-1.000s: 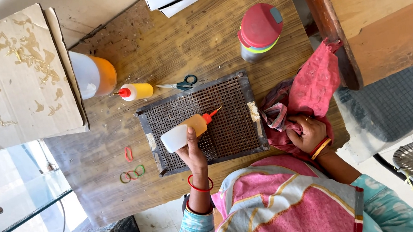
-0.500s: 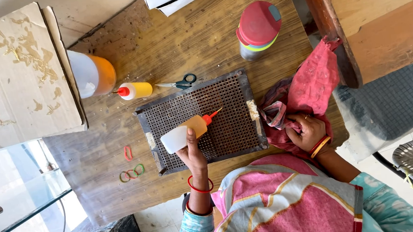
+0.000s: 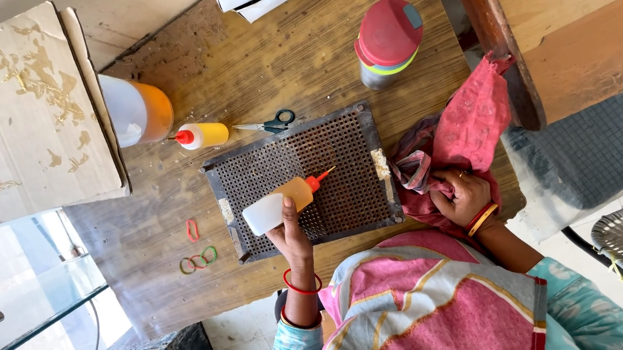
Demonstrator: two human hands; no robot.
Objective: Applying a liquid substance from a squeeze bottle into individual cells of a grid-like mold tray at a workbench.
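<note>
Left hand is gripping the orange-filled plastic squeeze bottle over the perforated metal tray; right hand is clutching the pink cloth.

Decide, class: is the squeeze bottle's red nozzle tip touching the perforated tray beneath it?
Cannot tell. In the head view, the left hand holds the squeeze bottle over the perforated tray; seen from above, no gap or contact shows.

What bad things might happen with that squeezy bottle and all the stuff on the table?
The left hand holds the squeeze bottle on its side over the perforated metal plate; a hard squeeze might squirt too much and clog holes. The right hand grips the pink cloth right beside the plate, so it may pick up drips. The scissors lie at the plate's far edge, where a reaching hand might catch them.
</note>
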